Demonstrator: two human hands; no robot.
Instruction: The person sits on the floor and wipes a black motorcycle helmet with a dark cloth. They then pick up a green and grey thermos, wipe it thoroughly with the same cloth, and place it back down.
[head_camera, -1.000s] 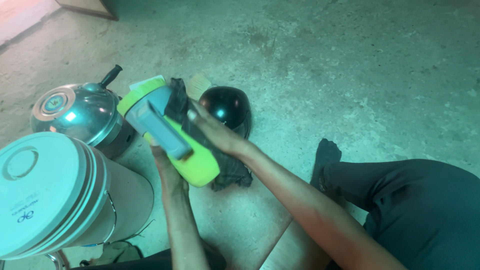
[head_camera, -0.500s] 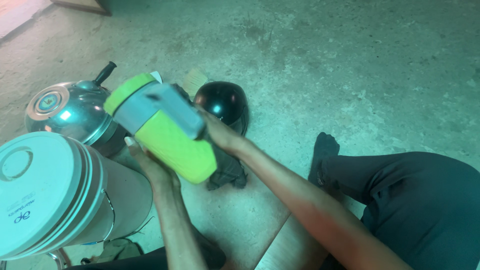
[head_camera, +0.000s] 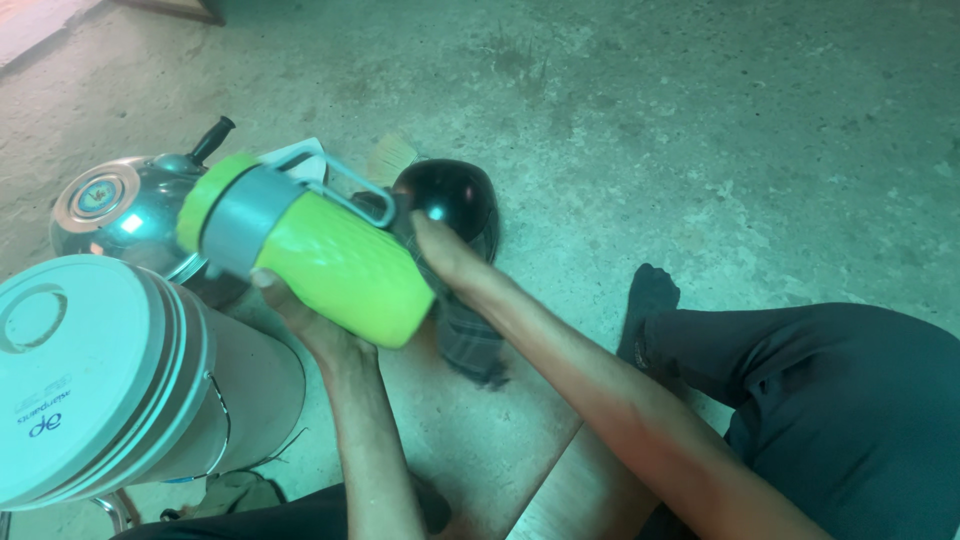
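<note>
The left hand (head_camera: 310, 320) cradles a lime-green jug (head_camera: 320, 260) from below, fingers wrapped round its body, tilted above the floor (head_camera: 700, 130). The right hand (head_camera: 440, 255) presses a dark cloth (head_camera: 470, 340) against its side, fingers closed on the cloth. This looks like mid-wipe; the next stroke needs the jug turned to reach an unwiped face.

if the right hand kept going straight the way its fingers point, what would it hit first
The right hand points up and left, pressing a dark cloth on the green bottle. Straight on, it meets the bottle body at once. Past that, probably the steel kettle, though depth is unclear.
</note>
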